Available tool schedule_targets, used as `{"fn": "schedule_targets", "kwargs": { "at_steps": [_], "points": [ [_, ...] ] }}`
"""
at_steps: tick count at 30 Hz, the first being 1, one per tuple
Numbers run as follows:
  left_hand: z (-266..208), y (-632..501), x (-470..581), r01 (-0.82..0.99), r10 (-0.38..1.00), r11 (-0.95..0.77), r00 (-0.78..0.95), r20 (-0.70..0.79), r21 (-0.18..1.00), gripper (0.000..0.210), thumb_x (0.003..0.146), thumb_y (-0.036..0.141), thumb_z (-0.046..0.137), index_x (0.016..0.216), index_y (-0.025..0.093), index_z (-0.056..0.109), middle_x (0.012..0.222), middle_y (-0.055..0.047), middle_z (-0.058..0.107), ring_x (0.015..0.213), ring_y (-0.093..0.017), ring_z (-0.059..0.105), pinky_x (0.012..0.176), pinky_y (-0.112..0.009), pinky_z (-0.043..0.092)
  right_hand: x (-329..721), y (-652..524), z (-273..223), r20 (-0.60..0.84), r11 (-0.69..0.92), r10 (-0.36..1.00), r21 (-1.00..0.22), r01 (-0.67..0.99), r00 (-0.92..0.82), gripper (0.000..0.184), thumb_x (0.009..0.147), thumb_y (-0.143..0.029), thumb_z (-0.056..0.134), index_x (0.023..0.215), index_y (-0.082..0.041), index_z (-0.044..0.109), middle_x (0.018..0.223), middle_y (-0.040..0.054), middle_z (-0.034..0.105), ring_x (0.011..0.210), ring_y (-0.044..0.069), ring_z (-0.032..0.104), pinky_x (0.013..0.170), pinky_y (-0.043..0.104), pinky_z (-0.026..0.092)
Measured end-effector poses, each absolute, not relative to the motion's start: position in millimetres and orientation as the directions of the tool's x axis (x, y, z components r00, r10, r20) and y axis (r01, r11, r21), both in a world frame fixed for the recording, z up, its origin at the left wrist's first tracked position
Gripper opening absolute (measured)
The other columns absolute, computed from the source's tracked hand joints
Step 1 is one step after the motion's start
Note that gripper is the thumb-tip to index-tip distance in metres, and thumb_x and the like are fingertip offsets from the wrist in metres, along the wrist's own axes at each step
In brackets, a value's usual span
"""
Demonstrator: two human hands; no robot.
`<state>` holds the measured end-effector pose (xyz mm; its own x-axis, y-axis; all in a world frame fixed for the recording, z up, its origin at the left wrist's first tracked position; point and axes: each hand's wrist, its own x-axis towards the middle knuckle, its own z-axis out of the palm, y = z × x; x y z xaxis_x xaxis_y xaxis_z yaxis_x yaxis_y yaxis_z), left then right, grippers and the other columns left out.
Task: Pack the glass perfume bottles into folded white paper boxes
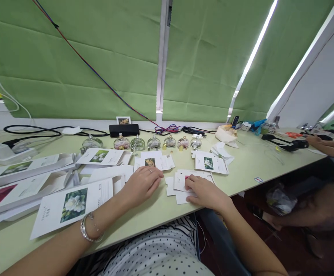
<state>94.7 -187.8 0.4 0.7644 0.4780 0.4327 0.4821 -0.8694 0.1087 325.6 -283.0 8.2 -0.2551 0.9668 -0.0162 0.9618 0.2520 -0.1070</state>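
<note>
My left hand [142, 185] lies palm down near the table's front edge, its fingers stretched out and holding nothing. Just beyond its fingers is a white carton [159, 161] with a yellow flower picture. My right hand [206, 191] rests over a flattened white carton [180, 181] with a red picture partly hidden under the fingers. Thumb and fingers are apart on it. More white card [184, 198] sticks out beneath. Behind this, another white carton [213, 164] shows a white flower.
Several round glass perfume bottles [138, 143] stand in a row at the back, with small caps around. A black phone [123, 130] leans behind them. Large cartons [74, 203] cover the left side. A fabric pouch [226, 134] and cables [169, 129] lie farther back. Another person's arm [324, 147] is at right.
</note>
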Motion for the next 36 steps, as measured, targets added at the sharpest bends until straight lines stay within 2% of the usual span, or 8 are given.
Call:
{"fn": "schedule_targets", "kwargs": {
  "at_steps": [8,14,19,22,25,28,31,36],
  "points": [
    [-6,-189,98,0.514,0.515,-0.854,0.807,0.288,0.088,0.033,0.091,0.028,0.030,0.093,0.019,0.062,0.088,-0.006,0.070,0.083,-0.023,0.064,0.075,-0.037,0.047,343,-283,9,-0.034,0.054,0.998,-0.025,0.998,-0.055,0.009,0.085,-0.016,0.046,0.090,-0.019,0.053,0.096,0.0048,0.057,0.076,0.017,0.058,0.058,0.026,0.031],
    [-9,-185,98,0.562,0.579,-0.815,0.782,0.233,0.139,0.034,0.091,0.030,0.031,0.093,0.020,0.063,0.090,-0.007,0.069,0.084,-0.024,0.063,0.074,-0.038,0.047,348,-282,6,0.286,0.017,0.956,0.154,0.988,-0.061,0.020,0.090,-0.012,0.038,0.094,-0.017,0.057,0.090,0.0071,0.062,0.074,0.018,0.058,0.060,0.028,0.034],
    [-7,-185,98,0.585,0.599,-0.799,0.754,0.271,0.138,0.036,0.091,0.031,0.029,0.096,0.019,0.062,0.089,-0.008,0.069,0.084,-0.024,0.062,0.076,-0.040,0.046,351,-280,8,0.748,0.108,0.640,0.138,0.985,-0.175,0.022,0.087,-0.006,0.040,0.090,-0.017,0.059,0.079,0.0069,0.063,0.074,0.019,0.056,0.065,0.030,0.039],
    [-2,-185,97,0.598,0.655,-0.756,0.678,0.334,0.266,0.037,0.092,0.035,0.028,0.096,0.019,0.061,0.094,-0.008,0.068,0.087,-0.024,0.061,0.078,-0.039,0.046,336,-283,8,0.892,0.301,0.372,0.146,0.942,-0.257,0.026,0.086,-0.003,0.040,0.098,-0.018,0.057,0.078,0.0067,0.064,0.075,0.018,0.056,0.065,0.030,0.042],
    [6,-184,93,0.554,0.741,-0.670,0.534,0.408,0.493,0.038,0.093,0.040,0.027,0.092,0.020,0.059,0.092,-0.005,0.068,0.086,-0.021,0.061,0.076,-0.034,0.047,300,-287,-2,0.870,0.539,0.263,0.227,0.811,-0.418,0.023,0.086,-0.005,0.047,0.102,-0.019,0.056,0.076,0.0025,0.065,0.071,0.014,0.056,0.061,0.028,0.042],
    [12,-182,90,0.448,0.757,-0.644,0.490,0.433,0.619,0.038,0.093,0.042,0.027,0.088,0.020,0.058,0.087,-0.002,0.067,0.083,-0.019,0.061,0.075,-0.031,0.047,261,-288,-19,0.694,0.696,0.316,0.294,0.656,-0.647,0.012,0.087,-0.010,0.049,0.091,-0.017,0.058,0.075,0.0004,0.065,0.070,0.012,0.055,0.062,0.026,0.041],
    [13,-183,90,0.414,0.691,-0.693,0.615,0.379,0.591,0.037,0.093,0.042,0.029,0.090,0.020,0.059,0.090,-0.002,0.067,0.084,-0.018,0.061,0.076,-0.030,0.047,244,-284,-31,0.508,0.768,0.387,0.285,0.574,-0.769,0.014,0.089,-0.014,0.046,0.084,-0.018,0.059,0.077,0.0003,0.065,0.072,0.012,0.055,0.066,0.027,0.041],
    [7,-194,95,0.447,0.541,-0.815,0.815,0.207,0.368,0.037,0.089,0.047,0.039,0.109,0.022,0.057,0.111,-0.005,0.064,0.101,-0.023,0.059,0.086,-0.036,0.045,273,-282,-20,0.635,0.700,0.547,0.009,0.714,-0.545,0.017,0.090,-0.021,0.044,0.089,-0.017,0.061,0.091,0.0058,0.066,0.088,0.016,0.056,0.080,0.031,0.044]
  ]
}}
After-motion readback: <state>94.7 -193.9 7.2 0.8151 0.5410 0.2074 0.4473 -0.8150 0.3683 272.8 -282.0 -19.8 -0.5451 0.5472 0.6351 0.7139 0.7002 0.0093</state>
